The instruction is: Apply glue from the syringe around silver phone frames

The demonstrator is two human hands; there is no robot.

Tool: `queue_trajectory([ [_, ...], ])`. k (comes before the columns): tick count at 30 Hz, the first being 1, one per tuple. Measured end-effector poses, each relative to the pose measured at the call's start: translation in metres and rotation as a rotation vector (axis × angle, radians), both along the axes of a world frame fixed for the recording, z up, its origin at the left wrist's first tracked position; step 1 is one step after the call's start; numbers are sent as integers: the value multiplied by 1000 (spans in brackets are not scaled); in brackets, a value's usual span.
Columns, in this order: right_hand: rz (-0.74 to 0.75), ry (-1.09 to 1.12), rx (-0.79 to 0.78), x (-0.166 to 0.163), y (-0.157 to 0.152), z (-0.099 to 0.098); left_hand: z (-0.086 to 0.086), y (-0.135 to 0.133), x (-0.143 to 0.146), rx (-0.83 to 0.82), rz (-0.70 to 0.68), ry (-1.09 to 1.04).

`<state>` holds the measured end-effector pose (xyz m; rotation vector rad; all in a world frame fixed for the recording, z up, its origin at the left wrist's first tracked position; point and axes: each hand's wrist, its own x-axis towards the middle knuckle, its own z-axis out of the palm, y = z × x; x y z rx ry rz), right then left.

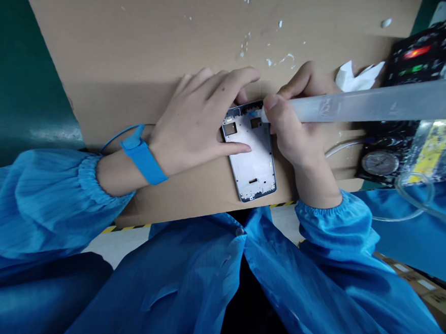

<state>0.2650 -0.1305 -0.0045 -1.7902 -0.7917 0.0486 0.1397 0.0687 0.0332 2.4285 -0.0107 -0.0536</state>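
Observation:
A phone frame (252, 160) with a silvery metal plate and dark rim lies on the cardboard in front of me. My left hand (203, 107) grips it from the left, thumb across the plate and fingers at the top edge; some fingertips are hidden. Between thumb and fingers, my right hand (296, 121) holds a large translucent dispensing syringe (375, 104). It points left, and its blue needle tip (252, 113) is over the top part of the frame. Whether the tip touches the frame I cannot tell. A blue wrist strap (144, 157) circles my left wrist.
To the right stands a black dispenser unit (402, 63) with lit displays and a pressure gauge (380, 163). Clear tubing (417, 209) loops below it. Crumpled white tissue (358, 77) lies nearby. White glue specks (282, 60) mark the cardboard sheet (152, 34).

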Motion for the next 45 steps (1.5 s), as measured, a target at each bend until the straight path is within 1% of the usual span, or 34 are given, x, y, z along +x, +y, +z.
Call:
queue_trajectory([
  [4,30,-21,55,0,1,0,0,0,0,18,2,7],
  [9,50,-4,39,0,0,0,1,0,0,23,-5,5],
  [15,-21,53,-70,-2,-2,-1,-1,-1,1,34,-9,39],
  [20,24,12,-7,1,-1,-1,-1,-1,1,25,-2,15],
  [24,16,43,-40,-2,-1,4,1,-1,1,24,1,21],
  [31,-5,156,-120,-10,-2,20,-3,2,2,-27,4,8],
  [36,-6,128,-155,-9,-1,21,-2,0,1,-5,5,-8],
  [41,35,113,-123,-9,-1,24,-1,-1,1,4,2,10],
  [45,47,132,-139,-10,-1,27,-2,-1,1,3,7,-23],
])
